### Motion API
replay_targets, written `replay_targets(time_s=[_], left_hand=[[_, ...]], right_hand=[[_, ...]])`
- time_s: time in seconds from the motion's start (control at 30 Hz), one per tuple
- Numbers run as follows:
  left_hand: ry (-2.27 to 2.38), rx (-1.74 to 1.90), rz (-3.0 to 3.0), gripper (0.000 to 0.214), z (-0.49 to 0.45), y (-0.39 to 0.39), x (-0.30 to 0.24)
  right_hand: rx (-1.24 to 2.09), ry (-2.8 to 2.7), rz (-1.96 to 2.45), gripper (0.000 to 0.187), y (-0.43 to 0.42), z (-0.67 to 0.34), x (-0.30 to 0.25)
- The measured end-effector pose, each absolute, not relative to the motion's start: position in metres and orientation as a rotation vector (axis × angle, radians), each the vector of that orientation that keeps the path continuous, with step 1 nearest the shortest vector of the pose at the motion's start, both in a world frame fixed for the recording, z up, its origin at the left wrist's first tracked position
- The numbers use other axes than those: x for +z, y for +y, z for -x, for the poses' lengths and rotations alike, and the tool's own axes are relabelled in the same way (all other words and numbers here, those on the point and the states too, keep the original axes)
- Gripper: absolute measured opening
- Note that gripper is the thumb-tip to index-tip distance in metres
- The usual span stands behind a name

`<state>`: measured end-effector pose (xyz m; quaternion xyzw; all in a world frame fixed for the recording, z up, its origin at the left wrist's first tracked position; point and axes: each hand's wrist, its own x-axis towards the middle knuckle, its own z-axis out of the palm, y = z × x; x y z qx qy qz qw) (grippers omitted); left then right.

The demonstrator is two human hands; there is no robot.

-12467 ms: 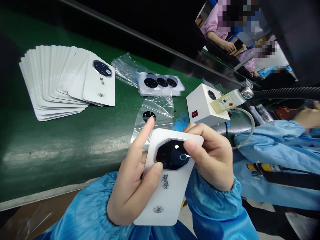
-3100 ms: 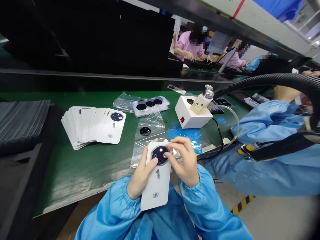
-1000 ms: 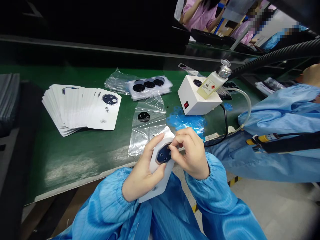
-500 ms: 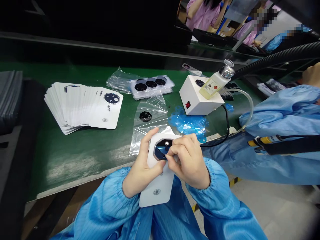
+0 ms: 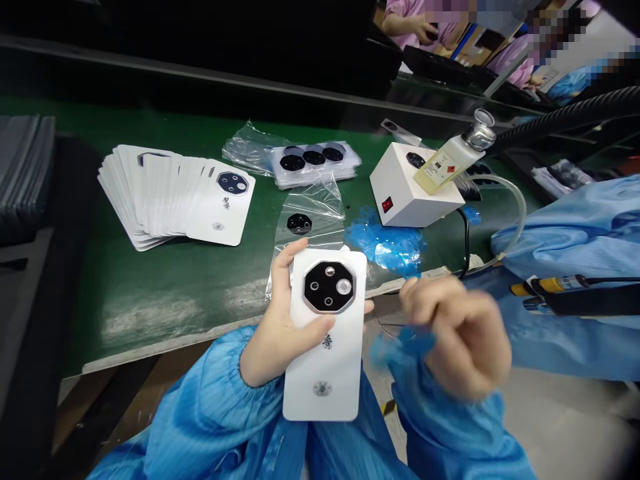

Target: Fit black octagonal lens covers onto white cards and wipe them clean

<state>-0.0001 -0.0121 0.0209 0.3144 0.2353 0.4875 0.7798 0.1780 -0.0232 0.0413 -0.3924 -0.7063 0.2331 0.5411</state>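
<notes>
My left hand [image 5: 280, 327] is closed around a white phone back cover [image 5: 323, 360], thumb across its front and fingers behind. Near the top of the cover sits a black octagonal camera lens plate [image 5: 320, 288] with several round openings. Off to the right, my right hand [image 5: 465, 333] is blurred, its fingers pinched on a thin blue protective film [image 5: 407, 347] that hangs to the left of them. Just beyond the cover lies a clear plastic bag [image 5: 327, 200] with a black lens plate [image 5: 299, 223] on it.
At left a fanned stack of white covers [image 5: 215, 207] lies on the green bench [image 5: 165, 293]. Behind are bagged lens plates [image 5: 315, 160]. A white box [image 5: 405, 193] bears a pump bottle [image 5: 450, 163]; peeled blue films [image 5: 387, 243] lie beside it. A co-worker's blue sleeve [image 5: 575, 220] is at right.
My right hand has pulled the blue film off the lens plate and moved right with it. The plate now shows black. My left hand still holds the cover.
</notes>
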Motion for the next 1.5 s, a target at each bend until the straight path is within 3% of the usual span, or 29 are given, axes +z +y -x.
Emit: replay_targets(time_s=[0.1, 0.3, 0.53, 0.57, 0.67, 0.87, 1.07, 1.2, 1.33, 1.5], left_hand=[[0.41, 1.032, -0.574, 0.068, 0.002, -0.02, 0.034], [0.373, 0.99, -0.487, 0.072, -0.001, -0.024, 0.038], [0.376, 0.406, -0.358, 0.089, -0.127, -0.01, 0.014], [0.382, 0.38, -0.372, 0.084, -0.154, -0.009, 0.012], [0.405, 0.337, -0.407, 0.042, -0.226, -0.004, 0.008], [0.353, 0.261, -0.462, 0.035, -0.283, -0.002, 0.011], [0.311, 0.178, -0.496, 0.044, -0.202, -0.021, -0.004], [0.332, 0.323, -0.475, 0.092, -0.091, -0.02, -0.014], [0.517, 0.619, -0.471, 0.083, -0.006, -0.015, -0.005], [0.798, 0.96, -0.532, 0.077, 0.026, -0.016, 0.016]], right_hand=[[0.422, -1.407, 1.262, 0.009, 0.017, -0.21, 0.011], [0.25, -1.504, 1.659, 0.013, 0.072, -0.252, -0.052], [0.056, -1.68, 1.973, 0.018, 0.067, -0.246, -0.059], [0.044, -1.692, 1.995, 0.018, 0.067, -0.246, -0.058], [0.026, -1.711, 2.029, 0.019, 0.067, -0.247, -0.057], [0.042, -1.734, 2.024, 0.021, 0.066, -0.249, -0.058], [0.003, -1.746, 1.991, 0.02, 0.063, -0.252, -0.059], [-0.036, -1.777, 1.928, 0.019, 0.057, -0.236, -0.048], [0.091, -2.079, 1.692, 0.019, 0.052, -0.194, -0.031], [0.287, -2.338, 1.478, 0.013, 0.057, -0.16, -0.025]])
